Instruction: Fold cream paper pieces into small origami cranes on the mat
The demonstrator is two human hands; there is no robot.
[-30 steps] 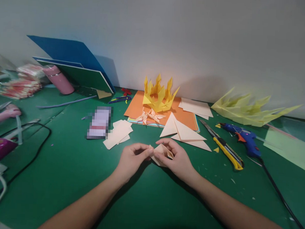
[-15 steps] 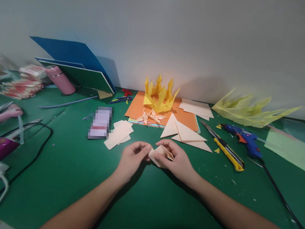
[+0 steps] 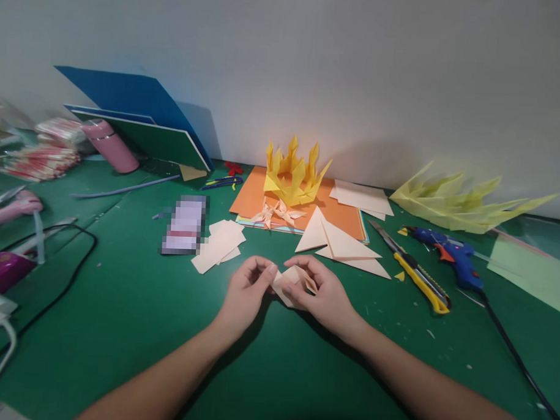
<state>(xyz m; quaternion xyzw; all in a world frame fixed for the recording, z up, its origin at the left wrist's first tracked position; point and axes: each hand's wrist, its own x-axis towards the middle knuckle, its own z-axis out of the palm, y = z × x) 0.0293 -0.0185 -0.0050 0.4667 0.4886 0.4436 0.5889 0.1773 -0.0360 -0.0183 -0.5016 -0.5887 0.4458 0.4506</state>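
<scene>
Between my hands is a small piece of pale peach folded paper (image 3: 287,288), with open flaps on its right side. The thumb and fingers of my left hand (image 3: 247,291) pinch its left corner. My right hand (image 3: 329,297) grips the right part, thumb in front and fingers behind, hiding some of the folds. Just beyond my right hand lie peach paper triangles (image 3: 341,240). Several cut peach paper pieces (image 3: 221,245) rest beyond my left hand. Two small peach folded-paper flowers (image 3: 277,216) sit farther back on a stack of coloured paper (image 3: 246,196).
A yellow paper crown (image 3: 292,186) stands on the stack. To the right lie a yellow utility knife (image 3: 419,279), a blue glue gun (image 3: 459,256) with its cord, and a pale yellow paper crown (image 3: 468,204). Leftward are a blurred-out phone (image 3: 185,225), a pink bottle (image 3: 111,146) and cables.
My left fingers have shifted slightly on the paper's left corner, and the paper has turned a little. My right hand keeps nearly the same grip.
</scene>
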